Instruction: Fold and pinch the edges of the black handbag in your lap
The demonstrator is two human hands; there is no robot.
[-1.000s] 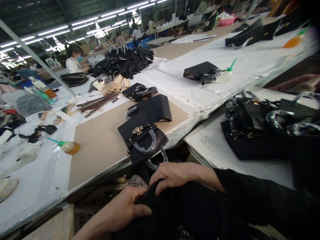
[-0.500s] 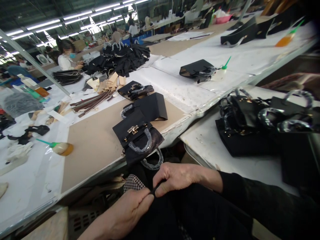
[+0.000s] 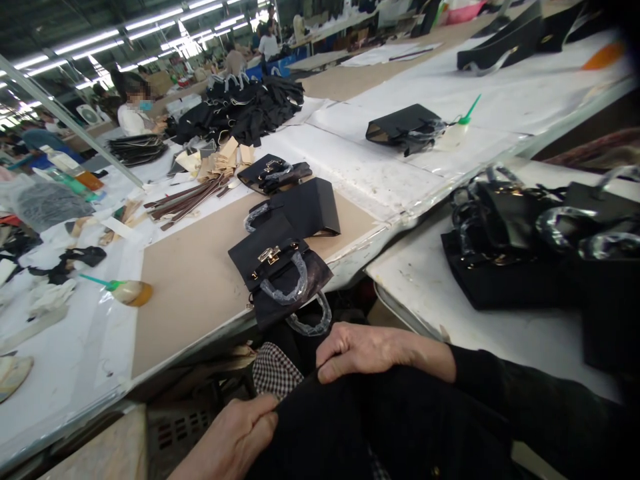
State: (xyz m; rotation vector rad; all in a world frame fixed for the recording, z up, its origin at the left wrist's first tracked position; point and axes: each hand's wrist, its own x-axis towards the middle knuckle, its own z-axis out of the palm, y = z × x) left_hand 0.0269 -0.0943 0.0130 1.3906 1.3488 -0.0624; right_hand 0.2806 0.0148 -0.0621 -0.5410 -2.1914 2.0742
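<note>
My left hand [image 3: 243, 427] pinches the left part of a dark edge of black material [image 3: 320, 417] over my lap. Farther along that edge, my right hand [image 3: 360, 350] is closed on it with thumb and bent fingers. Whether this is a bag part or cloth, I cannot tell. Just beyond my hands, a black handbag [image 3: 263, 267] with gold clasp and plastic-wrapped handles lies at the table edge, one handle hanging over. Behind it are a black bag body [image 3: 315, 207] and another small black handbag [image 3: 267, 172]. Black-and-white checked cloth [image 3: 275, 370] shows between my hands.
Brown board [image 3: 195, 287] covers part of the white table, with a green-tipped glue bottle [image 3: 127, 292] at left. Brown strips [image 3: 187, 200] and a black heap [image 3: 245, 107] lie farther back. More wrapped-handle bags [image 3: 510, 247] crowd the right table. A co-worker [image 3: 133, 110] sits across.
My hands have moved apart along the black edge, the left one toward the lower left and the right one slightly right. The view has shifted a little.
</note>
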